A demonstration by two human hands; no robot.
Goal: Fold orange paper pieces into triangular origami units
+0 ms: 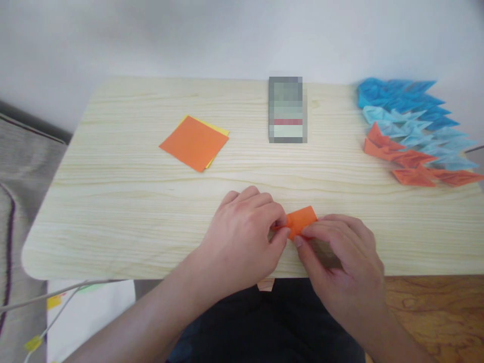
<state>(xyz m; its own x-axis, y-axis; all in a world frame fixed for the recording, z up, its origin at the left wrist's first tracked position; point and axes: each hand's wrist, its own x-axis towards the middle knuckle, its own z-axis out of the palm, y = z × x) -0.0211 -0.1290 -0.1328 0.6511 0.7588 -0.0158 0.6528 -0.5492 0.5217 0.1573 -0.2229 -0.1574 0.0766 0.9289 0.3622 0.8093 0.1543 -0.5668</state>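
A small folded piece of orange paper (303, 218) is held just above or on the tabletop, near its front edge; I cannot tell whether it touches the wood. My left hand (247, 234) pinches the paper's left end between thumb and fingers, which hide part of it. At the lower right side of the paper, my right hand (346, 252) grips it with thumb and fingertips. Farther back on the left lies a stack of square paper sheets (194, 143), orange on top with yellow showing beneath.
Folded dark blue paper shapes (393, 96), light blue ones (401, 121) and orange ones (401, 151) crowd the right end of the wooden table (113, 212). A blurred rectangular device (286, 108) lies at the back middle. Cables (56, 292) cross the lower left.
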